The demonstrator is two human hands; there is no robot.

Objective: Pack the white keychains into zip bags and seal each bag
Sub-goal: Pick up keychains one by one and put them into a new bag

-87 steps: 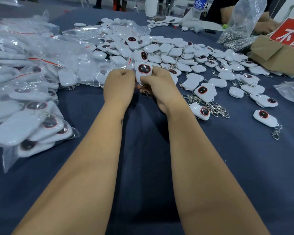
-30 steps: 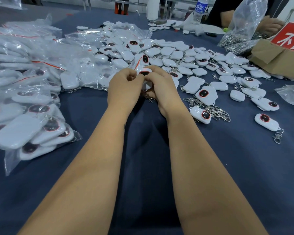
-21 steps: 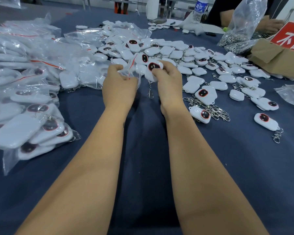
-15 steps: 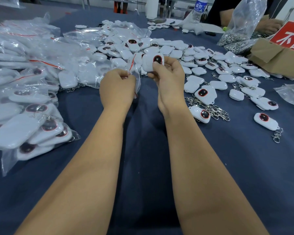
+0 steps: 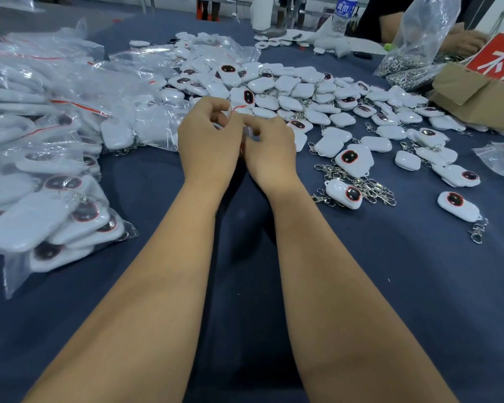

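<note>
On my blue worktop (image 5: 361, 286), packed bags (image 5: 41, 158) lie left and loose keychains (image 5: 317, 106) spread ahead and right. My left hand (image 5: 208, 144) and right hand (image 5: 269, 149) meet at centre, fingertips pinching the red-striped top of a zip bag (image 5: 239, 112) between them.

Both my forearms reach forward, bare, wrists close together. My left hand (image 5: 208, 141) and right hand (image 5: 269, 146) meet, fingers curled, each grip pinching at the fingertips.
</note>
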